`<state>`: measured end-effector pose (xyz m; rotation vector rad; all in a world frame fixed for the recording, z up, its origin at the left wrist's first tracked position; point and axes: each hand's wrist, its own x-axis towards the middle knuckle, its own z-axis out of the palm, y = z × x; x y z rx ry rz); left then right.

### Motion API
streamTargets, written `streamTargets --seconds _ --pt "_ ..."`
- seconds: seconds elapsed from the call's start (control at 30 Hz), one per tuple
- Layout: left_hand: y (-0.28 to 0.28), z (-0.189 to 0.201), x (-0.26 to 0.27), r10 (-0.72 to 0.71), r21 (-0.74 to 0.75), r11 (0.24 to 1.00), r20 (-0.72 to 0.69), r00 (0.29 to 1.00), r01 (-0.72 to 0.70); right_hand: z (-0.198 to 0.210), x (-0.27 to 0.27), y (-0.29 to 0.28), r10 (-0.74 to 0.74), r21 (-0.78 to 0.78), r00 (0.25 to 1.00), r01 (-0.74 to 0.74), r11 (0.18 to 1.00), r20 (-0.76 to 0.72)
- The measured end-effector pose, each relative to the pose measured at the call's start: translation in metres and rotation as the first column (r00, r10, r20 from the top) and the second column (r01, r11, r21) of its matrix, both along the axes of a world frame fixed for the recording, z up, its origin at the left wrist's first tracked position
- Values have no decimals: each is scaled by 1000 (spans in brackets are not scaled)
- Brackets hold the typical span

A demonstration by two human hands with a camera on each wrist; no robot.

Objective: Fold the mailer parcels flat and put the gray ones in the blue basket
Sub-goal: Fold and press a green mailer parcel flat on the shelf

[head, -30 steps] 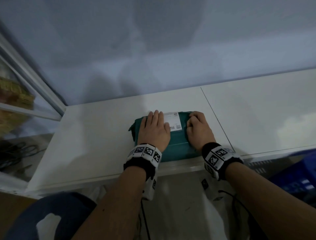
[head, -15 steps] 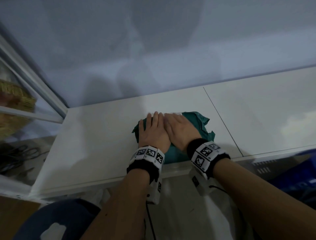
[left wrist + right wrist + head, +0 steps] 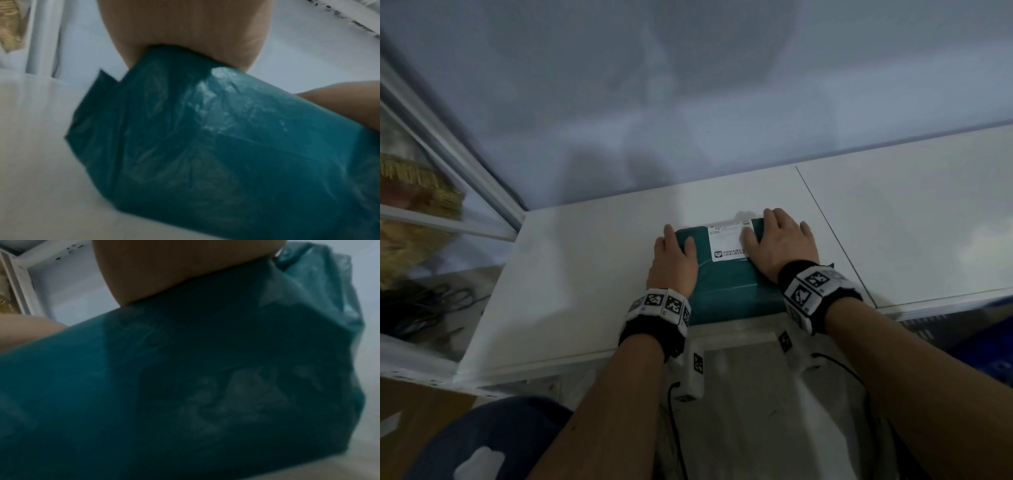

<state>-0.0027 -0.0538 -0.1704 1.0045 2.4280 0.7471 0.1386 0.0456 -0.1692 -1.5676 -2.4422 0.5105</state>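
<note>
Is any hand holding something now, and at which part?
Nothing is gripped. Both hands press flat on the teal mailer parcel: left hand at its left end, right hand at its right.

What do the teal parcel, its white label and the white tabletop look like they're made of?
Teal mailer parcel: seemingly thin plastic film with a slight sheen; it shows crinkles and glossy highlights in the left wrist view.
White rectangular label: probably matte printed paper, stuck flat, with dark text.
White tabletop: smooth, hard, faintly glossy panels, perhaps laminate; a seam runs between them.
</note>
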Motion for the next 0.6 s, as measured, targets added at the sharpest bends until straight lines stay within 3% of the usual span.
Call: streamTargets --seconds 0.07,0.3,0.47,0.6 --pt "-2 -2 -1 41 59 997 76 996 -45 5 3 5 -72 -156 994 59 986 -80" --pt "-2 -4 -7 161 51 982 247 956 -179 1 24 16 -205 -429 955 97 898 -213" --pt "-5 -6 -13 165 41 980 378 911 -195 -8 35 11 -372 -635 811 2 773 -450" --pt "-8 -5 -14 169 36 977 457 873 -208 -26 37 17 -436 -721 771 -42 692 -464"
